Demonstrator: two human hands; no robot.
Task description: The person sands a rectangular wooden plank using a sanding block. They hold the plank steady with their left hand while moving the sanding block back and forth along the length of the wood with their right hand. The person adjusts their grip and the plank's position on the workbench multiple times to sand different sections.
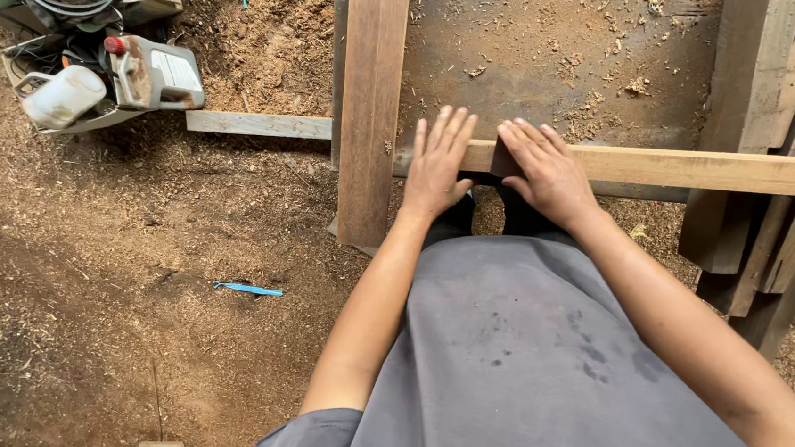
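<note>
Head view: long pale plank lying crosswise over the dusty workbench, just past the dark upright board. Left hand and right hand pressing flat on it, fingers spread, gripping nothing. Looking like lining-up; probably needing steady pressure next.

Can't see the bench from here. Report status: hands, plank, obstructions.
Left hand flat, open, on light plank. Right hand flat, open, on same plank. Plank lies across dusty bench. Dark board crosses beside left hand.
</note>
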